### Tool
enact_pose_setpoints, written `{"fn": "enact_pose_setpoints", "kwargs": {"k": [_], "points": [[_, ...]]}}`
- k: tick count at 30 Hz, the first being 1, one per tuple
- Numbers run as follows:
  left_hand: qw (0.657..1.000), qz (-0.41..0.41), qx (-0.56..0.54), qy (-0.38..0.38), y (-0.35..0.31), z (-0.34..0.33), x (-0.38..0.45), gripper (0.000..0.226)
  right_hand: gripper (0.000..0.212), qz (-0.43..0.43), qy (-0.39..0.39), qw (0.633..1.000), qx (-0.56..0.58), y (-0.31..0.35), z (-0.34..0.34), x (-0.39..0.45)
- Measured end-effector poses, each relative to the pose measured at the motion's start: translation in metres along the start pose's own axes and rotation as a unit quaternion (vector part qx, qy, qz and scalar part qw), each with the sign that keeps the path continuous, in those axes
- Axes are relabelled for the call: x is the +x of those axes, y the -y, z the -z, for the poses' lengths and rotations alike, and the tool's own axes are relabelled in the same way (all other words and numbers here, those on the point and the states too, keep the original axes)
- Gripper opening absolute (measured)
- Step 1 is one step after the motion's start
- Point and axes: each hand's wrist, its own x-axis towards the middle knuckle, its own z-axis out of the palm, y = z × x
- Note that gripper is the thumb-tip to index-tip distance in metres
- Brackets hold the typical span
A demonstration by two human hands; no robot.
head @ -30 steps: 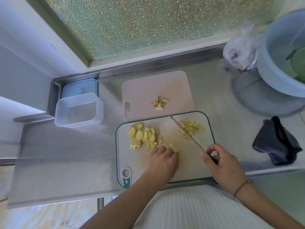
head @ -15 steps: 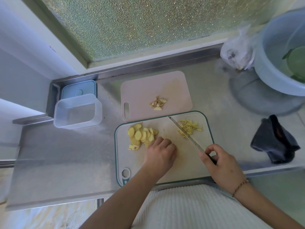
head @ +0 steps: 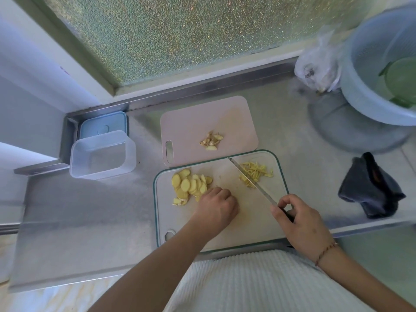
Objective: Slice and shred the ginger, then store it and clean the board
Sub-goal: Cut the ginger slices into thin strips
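left hand [head: 216,204] curled at near edge of ginger slices [head: 191,184] – grip on them not visible, cannot tell. right hand [head: 299,218] grips knife [head: 249,180], blade diagonal beside shreds [head: 256,173] – slices lie left of blade.

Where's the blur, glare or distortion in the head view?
Head view: wide-angle bowing bends the steel counter edge and window frame; motion smear on the plastic bag and blue basin at top right; frosted window backlights with speckled sparkle and soft shadows; ginger slices, knife and both hands, left hand and right hand, stay fairly sharp.
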Motion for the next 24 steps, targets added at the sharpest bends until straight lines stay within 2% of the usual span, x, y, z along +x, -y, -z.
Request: {"fn": "enact_pose_setpoints", "kwargs": {"k": [6,9,12,17,24], "points": [[0.998,-0.032,-0.014,-0.058,0.002,0.007,-0.005,0.028,0.022,0.003,-0.004,1.000,0.004,-0.001,0.001,0.000],[0.998,-0.051,-0.013,-0.042,-0.002,0.005,-0.019,0.024,0.022,0.004,0.005,1.000,0.005,0.000,0.000,-0.003],[0.998,-0.028,-0.041,-0.029,-0.005,0.000,-0.025,0.019,0.022,0.003,0.016,1.000,0.001,0.000,-0.001,-0.006],[0.995,-0.011,-0.084,-0.051,0.000,0.002,-0.031,0.016,0.021,0.013,0.019,1.000,0.009,0.003,0.002,-0.009],[0.994,-0.031,-0.070,-0.075,0.012,-0.004,-0.034,0.021,0.020,0.014,0.050,0.998,0.017,0.005,0.000,-0.010]]}}
